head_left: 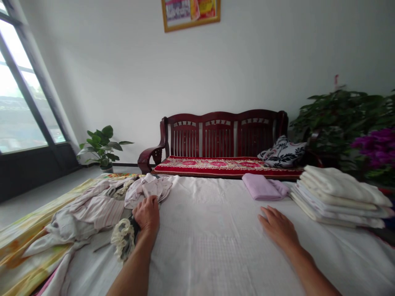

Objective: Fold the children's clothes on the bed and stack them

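My left hand (147, 214) is at the right edge of a loose heap of clothes. Its fingers are curled closed at a pale pink garment (148, 187) with small dark spots; the fingertips are partly hidden. Beside that wrist lies a dark piece with a cream ruffle (122, 238). Further left are a pink striped garment (100, 211) and crumpled grey-white clothes (63, 226). My right hand (279, 228) is open over the white sheet (212, 230), fingers apart, holding nothing. Just beyond it lies a folded lilac cloth (262, 187).
A stack of folded white and cream cloths (341, 199) stands on the right. Yellow patterned fabric (18, 246) covers the left side. Behind are a dark red wooden bench (216, 131) with a patterned cushion (282, 153), a potted plant (103, 146) and purple flowers (378, 148).
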A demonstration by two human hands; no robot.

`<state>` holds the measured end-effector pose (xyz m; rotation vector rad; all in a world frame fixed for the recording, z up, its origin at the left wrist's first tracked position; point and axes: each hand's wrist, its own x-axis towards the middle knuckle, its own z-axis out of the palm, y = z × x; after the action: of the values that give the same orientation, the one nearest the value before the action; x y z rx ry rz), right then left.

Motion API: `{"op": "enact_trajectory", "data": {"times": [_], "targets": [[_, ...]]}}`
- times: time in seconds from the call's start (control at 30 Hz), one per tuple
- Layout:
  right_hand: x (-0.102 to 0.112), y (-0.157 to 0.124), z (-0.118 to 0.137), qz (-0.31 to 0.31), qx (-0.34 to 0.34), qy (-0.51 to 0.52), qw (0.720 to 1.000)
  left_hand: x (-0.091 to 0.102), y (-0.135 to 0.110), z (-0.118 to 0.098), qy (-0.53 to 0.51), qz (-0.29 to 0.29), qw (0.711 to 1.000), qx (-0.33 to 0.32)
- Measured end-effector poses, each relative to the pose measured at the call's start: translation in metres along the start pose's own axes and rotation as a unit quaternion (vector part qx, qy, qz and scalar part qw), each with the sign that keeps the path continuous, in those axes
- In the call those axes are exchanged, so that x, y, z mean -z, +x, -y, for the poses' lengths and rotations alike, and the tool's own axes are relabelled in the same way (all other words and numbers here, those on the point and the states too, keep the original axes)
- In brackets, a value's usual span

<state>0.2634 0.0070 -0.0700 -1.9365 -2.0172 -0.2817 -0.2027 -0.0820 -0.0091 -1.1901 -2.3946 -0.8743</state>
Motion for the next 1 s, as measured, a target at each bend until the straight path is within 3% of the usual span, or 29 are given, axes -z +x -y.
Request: {"op": "enact_trajectory", "data": {"times": [0.1,0.2,0.33,0.43,0.5,0.57,0.67,1.0], "targets": [[-0.001,0.001,0.000,-0.006,-0.003,0.011,1.000,0.004,-0.011,-0.022,-0.146,-0.039,0.988,-0.046],[-0.001,0.002,0.000,-0.015,0.021,0.024,0.999,0.009,-0.043,-0.058,-0.328,-0.002,0.938,-0.115],[0.004,0.002,0.000,-0.026,0.046,0.047,0.997,0.018,-0.101,-0.100,-0.449,0.170,0.840,-0.252],[0.008,0.001,0.002,-0.022,0.047,0.061,0.997,0.026,-0.127,-0.111,-0.446,0.302,0.778,-0.325],[0.011,0.001,0.003,-0.017,0.050,0.063,0.997,0.031,-0.130,-0.109,-0.422,0.347,0.758,-0.356],[0.013,0.000,0.004,-0.011,0.053,0.060,0.997,0.035,-0.126,-0.103,-0.397,0.344,0.765,-0.374],[0.014,-0.001,0.006,-0.008,0.056,0.054,0.997,0.035,-0.114,-0.094,-0.353,0.292,0.806,-0.375],[0.017,-0.003,0.008,-0.014,0.064,0.049,0.997,0.014,-0.089,-0.072,-0.242,0.120,0.906,-0.327]]}}
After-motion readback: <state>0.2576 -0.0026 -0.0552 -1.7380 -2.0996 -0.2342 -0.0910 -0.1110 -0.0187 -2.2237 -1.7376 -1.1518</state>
